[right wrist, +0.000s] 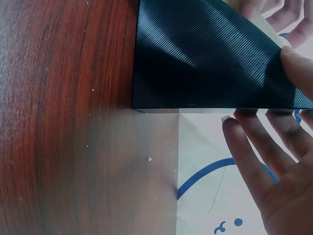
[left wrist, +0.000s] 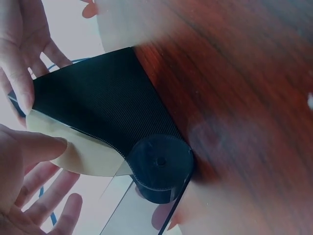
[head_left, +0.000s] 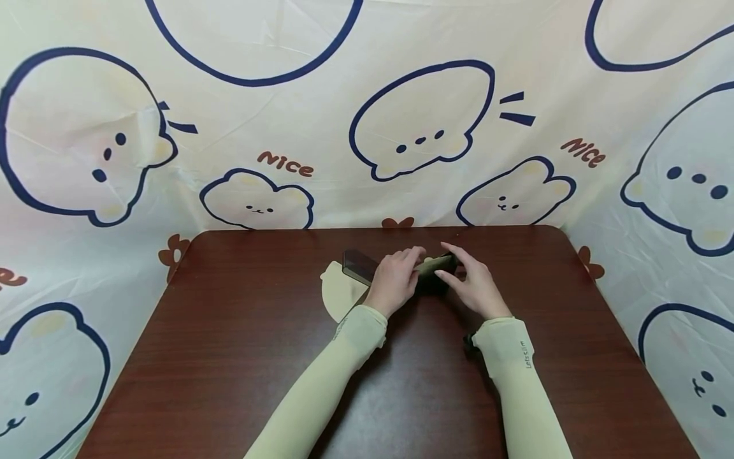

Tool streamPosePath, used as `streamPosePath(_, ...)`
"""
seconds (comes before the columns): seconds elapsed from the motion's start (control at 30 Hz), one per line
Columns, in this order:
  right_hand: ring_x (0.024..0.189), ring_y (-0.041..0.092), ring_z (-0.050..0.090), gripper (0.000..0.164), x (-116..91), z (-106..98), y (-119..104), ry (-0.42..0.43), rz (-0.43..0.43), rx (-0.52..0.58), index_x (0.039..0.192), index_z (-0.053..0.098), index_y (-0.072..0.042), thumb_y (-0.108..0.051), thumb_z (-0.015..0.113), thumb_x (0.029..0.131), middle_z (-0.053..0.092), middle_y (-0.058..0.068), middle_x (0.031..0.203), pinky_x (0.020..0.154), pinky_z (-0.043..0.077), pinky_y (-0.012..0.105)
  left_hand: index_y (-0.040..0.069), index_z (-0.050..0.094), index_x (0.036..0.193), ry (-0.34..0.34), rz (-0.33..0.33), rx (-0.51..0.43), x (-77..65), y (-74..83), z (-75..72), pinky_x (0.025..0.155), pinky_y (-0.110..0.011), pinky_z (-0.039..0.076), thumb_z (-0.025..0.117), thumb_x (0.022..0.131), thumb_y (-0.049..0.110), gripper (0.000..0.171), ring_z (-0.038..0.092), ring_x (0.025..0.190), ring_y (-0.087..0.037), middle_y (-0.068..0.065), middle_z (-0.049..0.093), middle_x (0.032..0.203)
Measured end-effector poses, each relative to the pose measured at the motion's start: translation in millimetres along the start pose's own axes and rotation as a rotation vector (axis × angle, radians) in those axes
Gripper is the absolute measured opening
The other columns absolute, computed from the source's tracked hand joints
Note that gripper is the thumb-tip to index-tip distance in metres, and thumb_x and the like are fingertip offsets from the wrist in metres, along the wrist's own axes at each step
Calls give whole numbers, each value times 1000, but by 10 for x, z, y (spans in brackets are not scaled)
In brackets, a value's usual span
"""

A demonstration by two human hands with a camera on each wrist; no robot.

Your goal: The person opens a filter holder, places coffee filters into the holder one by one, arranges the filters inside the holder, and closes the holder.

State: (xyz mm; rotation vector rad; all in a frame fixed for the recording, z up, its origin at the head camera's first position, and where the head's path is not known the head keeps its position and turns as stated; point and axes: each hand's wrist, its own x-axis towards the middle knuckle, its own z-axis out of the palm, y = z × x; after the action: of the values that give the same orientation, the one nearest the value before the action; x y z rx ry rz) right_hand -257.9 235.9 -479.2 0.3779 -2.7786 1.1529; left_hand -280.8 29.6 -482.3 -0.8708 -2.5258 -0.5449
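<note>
Near the table's far side, my right hand (head_left: 473, 287) grips the outer end of a black ribbed piece (right wrist: 210, 63) with a curved edge, thumb on one side and fingers behind. The same black piece (left wrist: 98, 93) runs to a round black hub (left wrist: 160, 164) in the left wrist view. Along its curve shows a thin cream piece (left wrist: 93, 156). My left hand (head_left: 392, 280) is at this cream piece, thumb lying across it and other fingers spread at its rim; the contact behind is hidden. By the hub, a clear flat strip (left wrist: 132, 210) extends away.
Left of my left hand, a larger cream flat shape (head_left: 341, 293) with a rounded edge lies on the brown table (head_left: 241, 357). A dark slab-like part (head_left: 358, 264) juts out beside it. Behind the table hangs a printed cloth (head_left: 321, 134).
</note>
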Motion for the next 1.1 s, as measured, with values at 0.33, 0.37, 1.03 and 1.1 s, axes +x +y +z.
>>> streamPosePath(0.33, 117, 32, 55, 60, -3, 19, -1, -3, 3, 19, 144, 35, -42, -43, 62, 90, 48, 11, 142, 90, 49, 49, 16, 52, 125, 6, -16, 11, -25, 60, -134, 86, -34, 50, 65, 90, 19, 38, 59, 98, -15, 2, 61, 111)
streamPosePath(0.37, 117, 32, 55, 60, -9, 20, 1, -3, 5, 21, 144, 35, -42, -43, 63, 90, 47, 11, 143, 90, 49, 49, 16, 52, 125, 10, -13, 6, -27, 69, -155, 86, -34, 50, 65, 90, 19, 38, 59, 98, -15, 2, 61, 110)
streamPosePath(1.03, 118, 33, 55, 61, -16, 13, 12, 0, 1, 35, 144, 33, -45, -43, 62, 91, 42, 3, 147, 90, 50, 50, 15, 59, 122, 227, 18, 63, 2, -123, -759, 88, -34, 48, 61, 92, 18, 30, 60, 100, -17, 1, 64, 109)
streamPosePath(1.1, 119, 32, 54, 61, -17, 18, 9, 0, 2, 40, 144, 33, -45, -43, 62, 91, 42, 2, 147, 89, 50, 49, 15, 60, 121, 248, -3, 43, -2, -169, -821, 88, -34, 49, 62, 91, 18, 30, 61, 101, -17, 1, 64, 110)
